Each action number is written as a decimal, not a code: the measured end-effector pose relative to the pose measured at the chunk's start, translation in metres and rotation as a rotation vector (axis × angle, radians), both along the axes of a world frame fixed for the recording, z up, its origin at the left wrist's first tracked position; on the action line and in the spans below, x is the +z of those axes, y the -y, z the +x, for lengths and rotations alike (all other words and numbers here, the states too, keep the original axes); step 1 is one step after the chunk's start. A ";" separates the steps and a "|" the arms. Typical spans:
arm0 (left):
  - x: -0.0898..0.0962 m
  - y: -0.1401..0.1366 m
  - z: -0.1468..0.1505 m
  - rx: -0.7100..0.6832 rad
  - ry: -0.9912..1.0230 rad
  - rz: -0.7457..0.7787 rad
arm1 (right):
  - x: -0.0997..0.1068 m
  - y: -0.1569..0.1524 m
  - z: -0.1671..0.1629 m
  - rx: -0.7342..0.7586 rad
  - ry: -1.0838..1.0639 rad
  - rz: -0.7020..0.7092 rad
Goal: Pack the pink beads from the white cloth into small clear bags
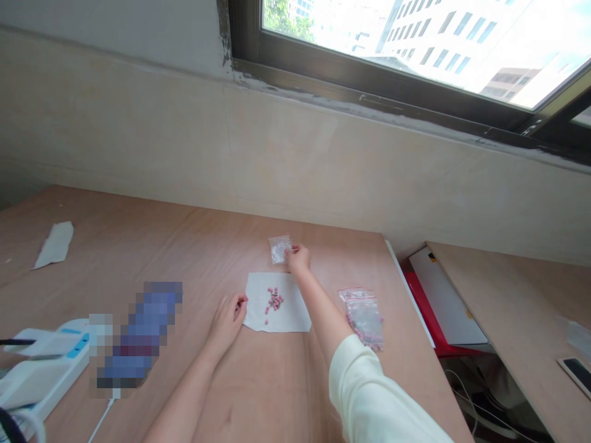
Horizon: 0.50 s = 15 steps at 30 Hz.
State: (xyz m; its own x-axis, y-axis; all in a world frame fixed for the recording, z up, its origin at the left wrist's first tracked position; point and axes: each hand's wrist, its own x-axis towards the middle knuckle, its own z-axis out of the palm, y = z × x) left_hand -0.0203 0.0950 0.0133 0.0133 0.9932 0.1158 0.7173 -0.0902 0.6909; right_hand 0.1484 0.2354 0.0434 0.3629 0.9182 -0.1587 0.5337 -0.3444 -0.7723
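On white paper [295, 317] atop the surface [258, 394]: pink beads [276, 301], loosely clustered. Right hand [299, 255] at paper's 1 o'clock, fingertips at small clear bag [278, 250]; left hand [229, 317] at 9, fingers curled. Whether either pinches: cannot tell. Zip bag [363, 317] at 3.

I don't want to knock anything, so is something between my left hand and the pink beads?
Nothing visible: only bare paper lies between your left hand and the beads. Your right hand is beyond the paper, at the small bag.
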 end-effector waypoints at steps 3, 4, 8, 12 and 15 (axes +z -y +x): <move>0.000 0.000 0.000 0.000 -0.011 0.005 | 0.012 0.011 0.000 -0.011 0.140 0.034; -0.001 0.000 0.000 0.001 -0.013 0.006 | 0.017 0.019 0.003 -0.019 0.191 0.065; -0.002 -0.001 0.000 0.007 -0.010 0.007 | 0.030 0.073 0.036 -0.078 0.386 0.215; -0.002 0.000 0.001 0.016 0.002 0.015 | 0.023 0.139 0.090 -0.305 0.629 0.016; -0.002 0.000 0.001 0.019 0.005 0.018 | 0.013 0.170 0.121 -0.256 0.653 -0.058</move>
State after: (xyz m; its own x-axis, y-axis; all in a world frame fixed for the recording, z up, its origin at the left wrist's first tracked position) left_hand -0.0192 0.0949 0.0109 -0.0057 0.9910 0.1334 0.7154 -0.0892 0.6930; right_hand 0.2692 0.0656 0.0563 0.6041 0.7879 0.1194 0.7787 -0.5518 -0.2987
